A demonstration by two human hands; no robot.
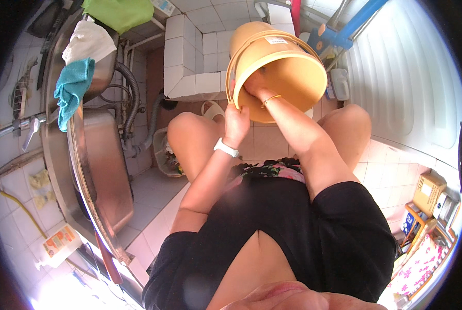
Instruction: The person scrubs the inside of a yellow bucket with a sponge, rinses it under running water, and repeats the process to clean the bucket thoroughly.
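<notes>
A yellow plastic bucket (250, 37) is tilted on its side in front of me, its mouth facing me. My left hand (237, 122), below a white wristband, grips the bucket's rim at the lower left, beside its handle. My right hand (257, 81) reaches inside through the mouth, near the inner wall; its fingers are partly in shadow, so whether they hold anything cannot be told. A thin bracelet circles the right wrist. The bucket is above the floor between my bent knees, before a white-tiled ledge (207, 83).
At left is a steel double sink (107, 166) with a teal cloth (74, 85) and a white cloth (89, 40) over its edge. A lined waste bin (165, 155) stands by my left knee. A white ribbed panel (401, 77) and a plastic jug (340, 83) are at right.
</notes>
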